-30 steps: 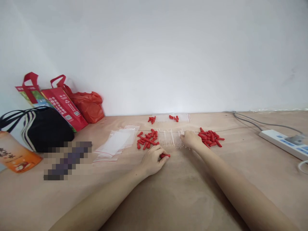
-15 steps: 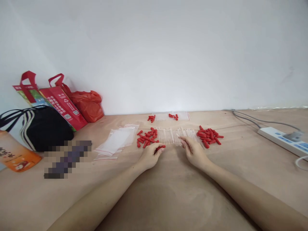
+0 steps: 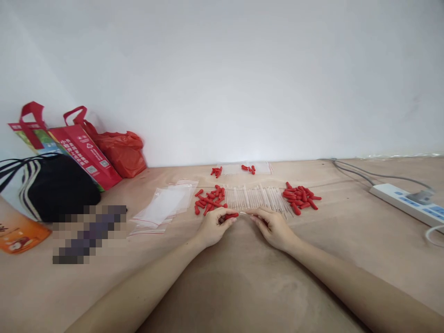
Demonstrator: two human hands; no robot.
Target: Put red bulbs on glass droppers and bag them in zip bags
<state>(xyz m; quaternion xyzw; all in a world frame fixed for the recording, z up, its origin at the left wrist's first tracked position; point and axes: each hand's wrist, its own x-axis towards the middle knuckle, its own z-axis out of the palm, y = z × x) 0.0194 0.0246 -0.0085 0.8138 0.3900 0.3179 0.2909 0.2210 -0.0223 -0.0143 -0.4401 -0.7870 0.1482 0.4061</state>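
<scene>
My left hand [image 3: 215,226] is closed on a red rubber dropper bulb [image 3: 231,216], whose end points right. Facing it, my right hand [image 3: 272,227] pinches a thin clear dropper tube [image 3: 244,213]; its tip stands just short of the bulb, with a small gap between them. The rest of that tube is hidden by my fingers. Just beyond the hands lies a row of clear dropper tubes [image 3: 256,196], side by side. Loose red bulbs [image 3: 211,196] are heaped at the row's left end, and another heap of red bulbs [image 3: 301,195] is at its right end.
Clear zip bags [image 3: 161,208] lie left of the bulbs. Near the wall are more bags with tubes [image 3: 229,169] and a few red bulbs [image 3: 217,171]. Shopping bags [image 3: 83,150], a black drawstring bag [image 3: 69,185] and an orange pouch [image 3: 21,236] stand left; a power strip [image 3: 405,203] lies right.
My right hand has drawn back from the tube row and now holds a tube toward the bulb. The left hand keeps its bulb. The view has shifted slightly.
</scene>
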